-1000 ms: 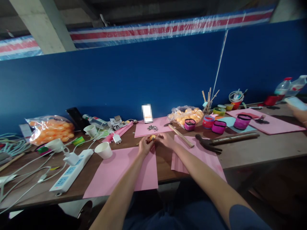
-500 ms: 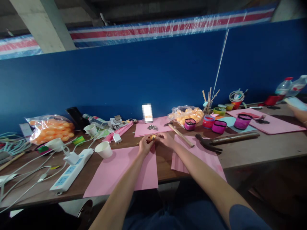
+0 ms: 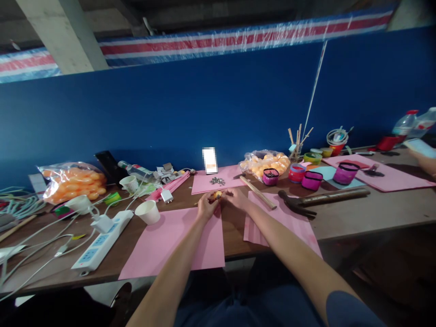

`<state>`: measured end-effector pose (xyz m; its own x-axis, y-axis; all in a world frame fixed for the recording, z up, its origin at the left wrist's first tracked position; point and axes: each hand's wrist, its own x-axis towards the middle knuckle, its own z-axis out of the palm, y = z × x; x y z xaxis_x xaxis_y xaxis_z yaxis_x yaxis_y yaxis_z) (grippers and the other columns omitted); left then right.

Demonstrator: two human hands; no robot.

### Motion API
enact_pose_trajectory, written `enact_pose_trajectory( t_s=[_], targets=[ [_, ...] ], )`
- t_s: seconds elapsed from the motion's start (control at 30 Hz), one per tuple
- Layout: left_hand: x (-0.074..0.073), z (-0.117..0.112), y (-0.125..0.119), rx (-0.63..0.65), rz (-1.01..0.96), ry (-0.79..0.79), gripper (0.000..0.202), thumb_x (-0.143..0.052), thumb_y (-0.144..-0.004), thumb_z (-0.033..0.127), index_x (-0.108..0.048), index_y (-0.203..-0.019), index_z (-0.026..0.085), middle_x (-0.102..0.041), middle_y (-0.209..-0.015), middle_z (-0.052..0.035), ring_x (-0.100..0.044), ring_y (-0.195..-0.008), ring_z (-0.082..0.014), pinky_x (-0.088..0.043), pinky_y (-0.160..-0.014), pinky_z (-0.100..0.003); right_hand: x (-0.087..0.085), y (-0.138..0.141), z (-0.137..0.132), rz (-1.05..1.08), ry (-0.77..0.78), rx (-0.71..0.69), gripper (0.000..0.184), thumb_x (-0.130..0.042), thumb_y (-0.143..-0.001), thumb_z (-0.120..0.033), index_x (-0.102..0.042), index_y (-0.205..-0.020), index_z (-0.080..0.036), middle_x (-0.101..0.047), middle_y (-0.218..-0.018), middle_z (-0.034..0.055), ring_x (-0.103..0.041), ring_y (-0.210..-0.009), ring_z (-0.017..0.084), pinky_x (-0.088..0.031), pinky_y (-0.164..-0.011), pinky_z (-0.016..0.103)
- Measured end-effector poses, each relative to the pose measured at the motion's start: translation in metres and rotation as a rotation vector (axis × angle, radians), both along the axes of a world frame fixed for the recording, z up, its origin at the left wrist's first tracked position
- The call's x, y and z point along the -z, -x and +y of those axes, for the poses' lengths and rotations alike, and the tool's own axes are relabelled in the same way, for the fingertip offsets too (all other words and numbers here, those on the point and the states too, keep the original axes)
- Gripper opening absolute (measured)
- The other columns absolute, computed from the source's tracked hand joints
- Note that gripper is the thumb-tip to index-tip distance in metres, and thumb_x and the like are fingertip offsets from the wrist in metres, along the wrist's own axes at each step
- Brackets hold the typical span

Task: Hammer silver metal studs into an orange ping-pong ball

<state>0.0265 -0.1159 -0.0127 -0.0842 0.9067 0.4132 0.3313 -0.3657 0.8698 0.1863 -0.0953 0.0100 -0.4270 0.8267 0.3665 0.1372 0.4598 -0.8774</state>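
Observation:
My left hand (image 3: 206, 206) and my right hand (image 3: 235, 198) meet over the wooden table (image 3: 357, 215), fingers closed together around a small orange object (image 3: 217, 195) held between them. It is too small to name for sure. Below the hands lies a pink paper sheet (image 3: 177, 243), and a second pink sheet (image 3: 289, 222) lies under my right forearm. A pile of small metal pieces (image 3: 217, 181) rests on another pink sheet (image 3: 204, 184) just beyond the hands. A light wooden stick (image 3: 258, 192) lies to the right of my right hand.
A dark hammer (image 3: 320, 198) lies at right. Pink pots (image 3: 311, 180), a bag of orange balls (image 3: 264, 163) and upright sticks (image 3: 297, 138) stand behind. At left are a paper cup (image 3: 147, 212), a power strip (image 3: 102, 240) with cables and another orange bag (image 3: 73, 180). Another person's hand (image 3: 424, 159) shows far right.

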Motion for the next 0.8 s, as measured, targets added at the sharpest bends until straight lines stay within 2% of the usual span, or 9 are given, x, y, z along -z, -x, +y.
enact_pose_trajectory(
  t_s=[0.53, 0.8],
  targets=[
    [-0.0003, -0.0002, 0.0015, -0.019, 0.043, -0.027, 0.037, -0.064, -0.06, 0.016, -0.062, -0.097, 0.019, -0.065, -0.09, -0.0037, -0.061, -0.072, -0.0163, -0.05, -0.068, -0.029, 0.0008, -0.0001, 0.0011, -0.009, 0.018, -0.017, 0.027, -0.057, -0.073, -0.039, -0.064, -0.08, -0.014, -0.067, -0.079, 0.0045, -0.06, -0.072, 0.018, -0.046, -0.067, 0.027],
    [-0.0001, -0.0002, 0.0001, -0.009, 0.019, -0.031, 0.039, -0.062, -0.06, 0.011, -0.062, -0.098, 0.019, -0.065, -0.094, -0.004, -0.062, -0.08, -0.0179, -0.05, -0.074, -0.03, -0.001, 0.0001, 0.0001, -0.016, 0.031, -0.019, 0.029, -0.059, -0.071, -0.041, -0.064, -0.078, -0.014, -0.067, -0.076, 0.004, -0.06, -0.07, 0.018, -0.046, -0.065, 0.027]
  ],
)
